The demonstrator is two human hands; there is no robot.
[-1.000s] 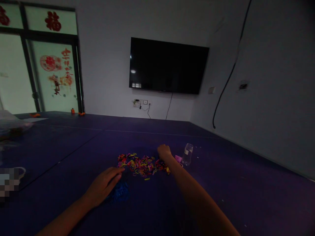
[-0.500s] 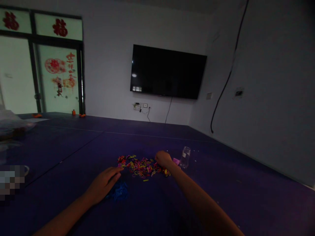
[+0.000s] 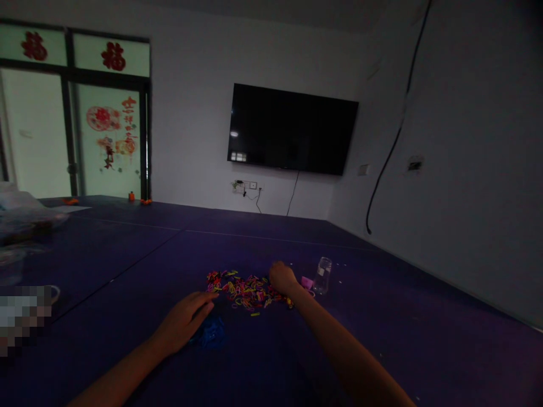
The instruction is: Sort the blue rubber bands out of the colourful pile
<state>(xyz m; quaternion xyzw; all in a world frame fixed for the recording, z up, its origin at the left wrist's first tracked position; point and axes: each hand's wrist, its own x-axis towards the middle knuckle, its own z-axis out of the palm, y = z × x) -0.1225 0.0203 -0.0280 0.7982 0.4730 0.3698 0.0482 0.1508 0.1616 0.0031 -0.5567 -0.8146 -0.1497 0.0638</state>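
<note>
A spread of small multicoloured rubber bands, mostly pink, red, yellow and black, lies on the purple surface. My left hand rests at its left edge, fingers stretched out and fingertips near the nearest bands. Partly beneath that hand is a small blue heap, too dark to make out in detail. At the right end of the bands, my right hand is bent down with fingers curled together; whatever they pinch is hidden. Just right of it sit a pink piece and a clear plastic bottle.
Clear plastic bags and a blurred-out object lie at the left. Small orange items stand near the glass door. A television hangs on the wall, and a black cable dangles at the right.
The whole view has shifted slightly right and down. Against the bands, both hands keep nearly the same places, and the bands look much the same.
</note>
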